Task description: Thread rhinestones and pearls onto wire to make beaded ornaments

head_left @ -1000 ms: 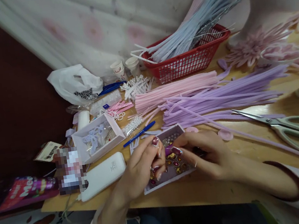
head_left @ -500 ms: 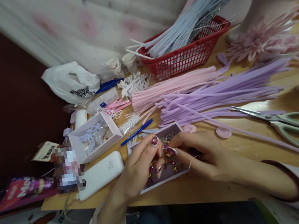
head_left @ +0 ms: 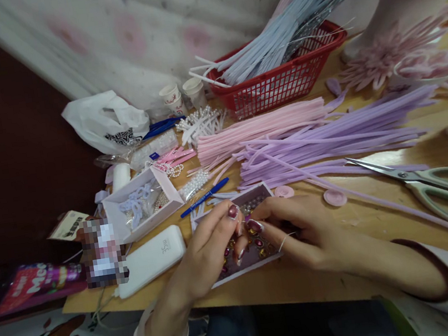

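Observation:
My left hand (head_left: pixel 214 242) is closed in a pinch, thumb against fingertips, above a small white box (head_left: pixel 245 270) of gems and beads. What sits in that pinch is too small to make out. Close beside it, my right hand (head_left: pixel 305 231) pinches with thumb and forefinger. A thin pale strand (head_left: pixel 286 240), wire or thread, curves out by the right thumb. Dark red and yellow gems (head_left: pixel 260 244) lie in the box beneath the fingers. Both hands partly hide the box.
Green-handled scissors (head_left: pixel 419 178) lie at right, near purple pipe cleaners (head_left: pixel 329 138) and pink ones (head_left: pixel 264 128). Behind stands a red basket (head_left: pixel 282 83). To the left are a white power bank (head_left: pixel 151 262), another white box (head_left: pixel 148 224) and a blue pen (head_left: pixel 204 198).
The pale strand beside my right thumb has shifted and now curves more across the thumb. Both hands stay almost in the same place.

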{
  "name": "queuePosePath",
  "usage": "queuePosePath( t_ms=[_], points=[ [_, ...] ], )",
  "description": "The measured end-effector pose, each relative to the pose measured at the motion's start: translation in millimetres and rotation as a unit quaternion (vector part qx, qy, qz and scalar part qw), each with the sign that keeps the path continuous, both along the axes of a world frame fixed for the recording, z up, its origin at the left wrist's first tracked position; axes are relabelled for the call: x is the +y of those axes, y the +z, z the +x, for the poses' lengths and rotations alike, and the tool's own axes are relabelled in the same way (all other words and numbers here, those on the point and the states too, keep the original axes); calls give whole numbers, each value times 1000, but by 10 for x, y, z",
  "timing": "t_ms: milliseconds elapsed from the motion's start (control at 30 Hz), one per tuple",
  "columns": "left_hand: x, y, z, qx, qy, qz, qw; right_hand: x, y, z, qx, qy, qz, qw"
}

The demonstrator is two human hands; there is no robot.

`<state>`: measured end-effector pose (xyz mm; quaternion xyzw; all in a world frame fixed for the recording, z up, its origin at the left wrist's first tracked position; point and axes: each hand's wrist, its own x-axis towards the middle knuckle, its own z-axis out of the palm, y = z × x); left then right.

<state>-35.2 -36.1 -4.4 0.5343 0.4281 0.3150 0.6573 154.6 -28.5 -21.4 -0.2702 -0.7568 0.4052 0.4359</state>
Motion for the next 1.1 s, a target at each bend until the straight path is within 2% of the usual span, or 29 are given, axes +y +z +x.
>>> queuePosePath(
  t_ms=[167,233,367,500,733,900,1000,1067,1100],
  points=[
    [-34,34,25,42,16,31,999,-21,-19,-15,-6,44,-65,997],
    [-43,43,39,48,12,41,998,-23,-27,-20,-6,41,-71,997],
    [-55,56,65,67,17,54,996,-12,-35,-9,-24,13,-45,999],
    [-59,69,75,70,22,56,996,-4,-35,15,-21,21,-38,999],
    [-29,84,36,97,13,90,991,12,-35,17,-39,-15,49,998],
    [-10,114,-17,124,15,111,986,32,-35,24,-48,-19,55,997],
    [9,187,-106,157,30,172,972,29,-51,16,-30,-22,33,999],
    [31,243,-184,216,41,223,950,19,-66,11,-23,-25,10,999],
    [44,264,-221,254,28,242,936,12,-73,9,-22,-24,0,999]
  ],
)
